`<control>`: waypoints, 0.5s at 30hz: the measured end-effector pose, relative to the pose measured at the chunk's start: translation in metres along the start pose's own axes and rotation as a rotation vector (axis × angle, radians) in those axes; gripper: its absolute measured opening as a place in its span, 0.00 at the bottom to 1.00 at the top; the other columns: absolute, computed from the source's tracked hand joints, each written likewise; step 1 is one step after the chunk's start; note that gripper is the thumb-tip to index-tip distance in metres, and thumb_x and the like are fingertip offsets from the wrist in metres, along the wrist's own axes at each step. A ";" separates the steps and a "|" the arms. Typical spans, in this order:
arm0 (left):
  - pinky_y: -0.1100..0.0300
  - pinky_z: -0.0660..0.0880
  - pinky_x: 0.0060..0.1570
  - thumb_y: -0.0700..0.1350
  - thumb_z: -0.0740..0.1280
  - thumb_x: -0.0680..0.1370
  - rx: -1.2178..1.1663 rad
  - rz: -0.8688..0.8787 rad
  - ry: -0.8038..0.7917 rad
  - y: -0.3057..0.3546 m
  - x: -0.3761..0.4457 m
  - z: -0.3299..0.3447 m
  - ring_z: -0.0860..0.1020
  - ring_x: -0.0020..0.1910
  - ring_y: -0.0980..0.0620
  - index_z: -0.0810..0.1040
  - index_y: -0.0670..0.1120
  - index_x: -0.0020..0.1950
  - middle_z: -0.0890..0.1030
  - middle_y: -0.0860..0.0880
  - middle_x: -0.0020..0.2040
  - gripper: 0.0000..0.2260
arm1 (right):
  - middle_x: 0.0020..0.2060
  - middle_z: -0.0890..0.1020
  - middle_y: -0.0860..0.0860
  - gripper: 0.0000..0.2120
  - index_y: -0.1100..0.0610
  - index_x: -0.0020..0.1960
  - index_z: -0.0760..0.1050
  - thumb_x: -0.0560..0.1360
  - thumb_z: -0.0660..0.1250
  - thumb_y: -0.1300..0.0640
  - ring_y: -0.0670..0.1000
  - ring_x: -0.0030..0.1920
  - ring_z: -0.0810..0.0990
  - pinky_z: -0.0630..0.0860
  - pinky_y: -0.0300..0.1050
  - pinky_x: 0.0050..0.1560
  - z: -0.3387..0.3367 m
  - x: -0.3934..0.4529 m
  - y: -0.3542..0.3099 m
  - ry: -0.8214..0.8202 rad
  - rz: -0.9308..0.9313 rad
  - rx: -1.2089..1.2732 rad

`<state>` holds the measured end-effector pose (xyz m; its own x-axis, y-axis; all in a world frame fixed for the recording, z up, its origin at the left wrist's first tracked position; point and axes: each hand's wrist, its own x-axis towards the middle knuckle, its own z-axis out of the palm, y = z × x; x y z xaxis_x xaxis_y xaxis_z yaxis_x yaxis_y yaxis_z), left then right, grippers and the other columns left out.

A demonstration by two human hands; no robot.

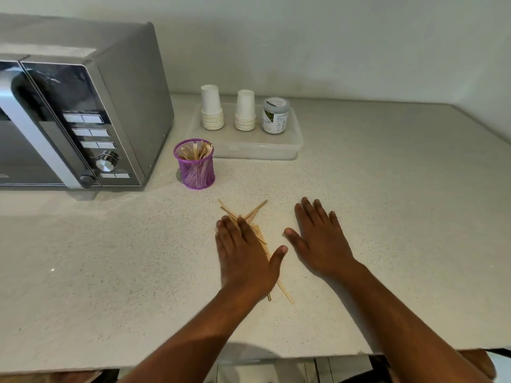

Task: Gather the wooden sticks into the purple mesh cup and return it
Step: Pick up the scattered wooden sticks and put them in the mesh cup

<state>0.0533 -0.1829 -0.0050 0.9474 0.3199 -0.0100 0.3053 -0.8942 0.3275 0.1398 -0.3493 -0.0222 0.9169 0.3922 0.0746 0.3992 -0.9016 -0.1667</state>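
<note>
Speckled pale counter (387, 217) by microwave (83, 120); left hand (246, 258) flat on sticks (255, 210), right hand (320, 239) splayed empty.

The counter (387, 217) looks like stone, pale and finely speckled, with a matt finish. The loose sticks (255, 214) under the left hand (243, 258) are thin pale wood, unpainted and dull. Beyond the fingertips, the cup (197, 164) is purple wire mesh, probably coated metal, with a light shine. To the left of it, the microwave (83, 120) has a brushed grey metal body, a glossy black front panel and a shiny metal knob (108, 159). Further away, the tray (249, 150) is clear plastic, the white cups (212, 109) look like matt paper, and the jar (275, 115) is translucent with a paper label.
</note>
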 end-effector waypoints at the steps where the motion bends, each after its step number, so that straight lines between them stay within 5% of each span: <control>1: 0.42 0.40 0.77 0.74 0.46 0.74 0.012 0.024 0.008 0.000 0.003 0.002 0.34 0.77 0.37 0.38 0.39 0.79 0.37 0.35 0.78 0.48 | 0.83 0.45 0.50 0.38 0.52 0.83 0.44 0.81 0.39 0.31 0.53 0.82 0.40 0.44 0.60 0.81 0.001 0.001 0.001 -0.013 0.001 -0.012; 6: 0.49 0.42 0.78 0.65 0.50 0.80 -0.066 0.203 0.020 -0.014 0.019 0.001 0.41 0.79 0.43 0.47 0.47 0.81 0.44 0.41 0.81 0.35 | 0.83 0.47 0.50 0.38 0.52 0.83 0.45 0.81 0.39 0.31 0.52 0.83 0.43 0.47 0.60 0.81 0.001 -0.002 -0.001 0.018 0.004 -0.021; 10: 0.51 0.61 0.75 0.57 0.62 0.80 -0.196 0.349 0.044 -0.037 0.032 -0.011 0.60 0.76 0.49 0.66 0.52 0.75 0.65 0.49 0.76 0.24 | 0.83 0.49 0.51 0.37 0.52 0.83 0.48 0.82 0.42 0.31 0.52 0.83 0.45 0.47 0.60 0.81 -0.001 -0.003 -0.002 0.029 0.001 0.000; 15: 0.63 0.61 0.66 0.54 0.72 0.74 -0.322 0.370 0.068 -0.057 0.039 -0.041 0.67 0.70 0.51 0.67 0.52 0.74 0.71 0.52 0.71 0.30 | 0.83 0.51 0.51 0.37 0.52 0.83 0.50 0.82 0.42 0.31 0.52 0.83 0.46 0.49 0.61 0.81 -0.001 -0.003 -0.001 0.042 -0.003 -0.001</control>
<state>0.0689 -0.1061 0.0150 0.9751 0.0284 0.2200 -0.1057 -0.8125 0.5733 0.1365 -0.3496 -0.0209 0.9148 0.3867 0.1165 0.4018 -0.9006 -0.1659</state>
